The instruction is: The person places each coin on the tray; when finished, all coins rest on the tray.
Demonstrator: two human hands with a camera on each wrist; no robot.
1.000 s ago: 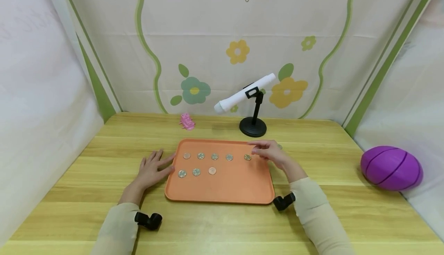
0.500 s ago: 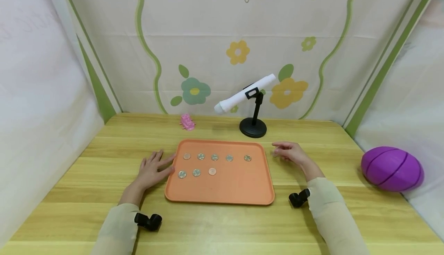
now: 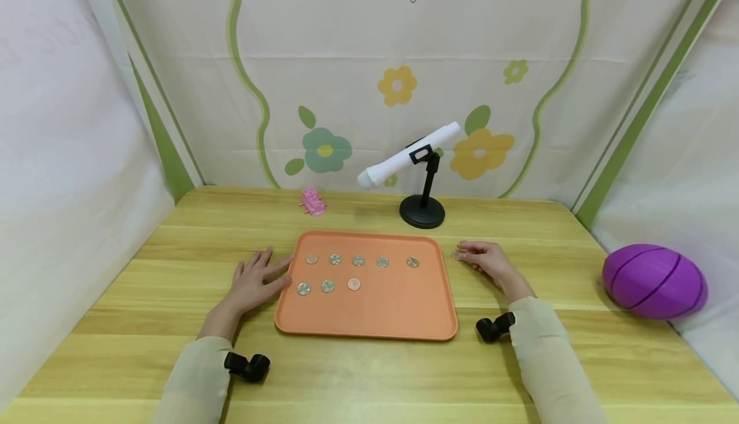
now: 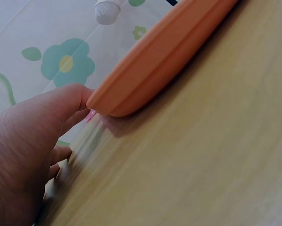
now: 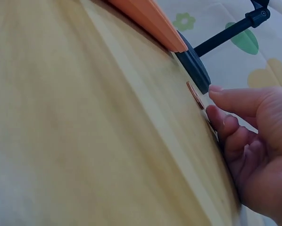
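Observation:
An orange tray (image 3: 404, 308) lies mid-table, with several silver-coloured and copper coins in two rows. The upper row includes a silver coin (image 3: 382, 262); a copper coin (image 3: 354, 284) ends the lower row of three. My left hand (image 3: 254, 286) rests spread on the table, thumb and index fingertip touching the tray's left edge. Just right of the tray, my right hand (image 3: 491, 263) has bent fingers by another copper coin (image 5: 195, 95). In the right wrist view that coin looks flat on the table at the fingertips, the thumb tip apart from it; whether a finger touches it is unclear.
A white microphone (image 3: 398, 162) on a black stand (image 3: 423, 211) stands behind the tray. A small pink toy (image 3: 313, 202) sits at the back left. The purple ball (image 3: 654, 281) lies at the table's right edge. A patterned cloth hangs behind.
My right hand has moved right, off the tray, to the loose coin beside it. That coin has shifted slightly left and nearer. My left hand and the tray have stayed still.

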